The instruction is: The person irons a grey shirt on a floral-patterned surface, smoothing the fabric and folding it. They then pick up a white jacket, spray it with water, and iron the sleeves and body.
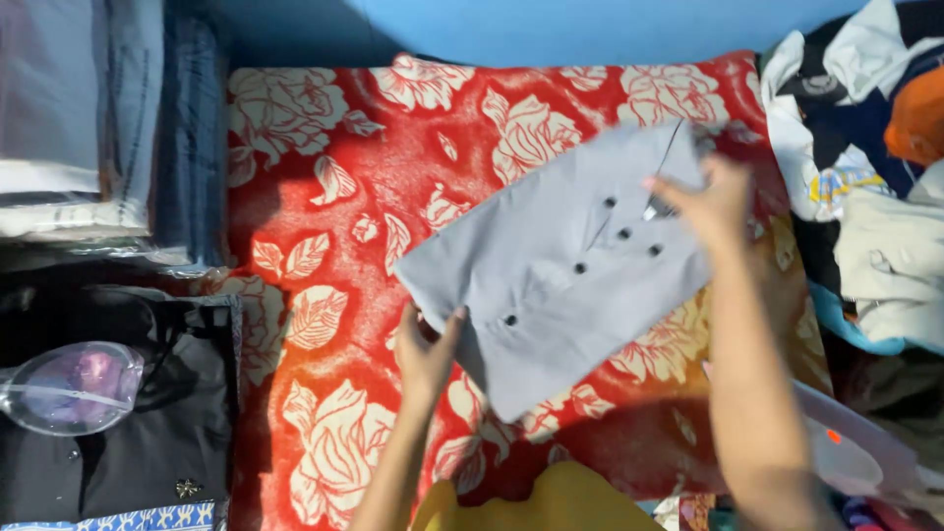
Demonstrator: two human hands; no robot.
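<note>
1. My left hand grips the lower edge of the folded grey shirt at about 7 o'clock of the garment. The thumb lies on top and the other fingers are tucked under the cloth, so it is pinched between them.

2. My right hand holds the collar end at about 2 o'clock. The fingers are curled over the top edge, close together, clamping the fabric by the placket with its dark buttons.

3. The shirt sits tilted across the middle of the red floral blanket, collar end up toward 1 o'clock and folded hem toward 7. I cannot tell whether it rests flat or is lifted a little off the blanket.

4. To handle this fold well, I judge that both grips should stay level with each other, so the layers do not slide apart and the button line stays straight down the front.

5. I would keep light tension between the two hands; slack would probably let the bottom fold sag open.

6. Stacked folded cloth lies at 10 o'clock, a loose clothes heap at 3 o'clock, and a black garment with a clear plastic hanger piece at 8 o'clock.
</note>
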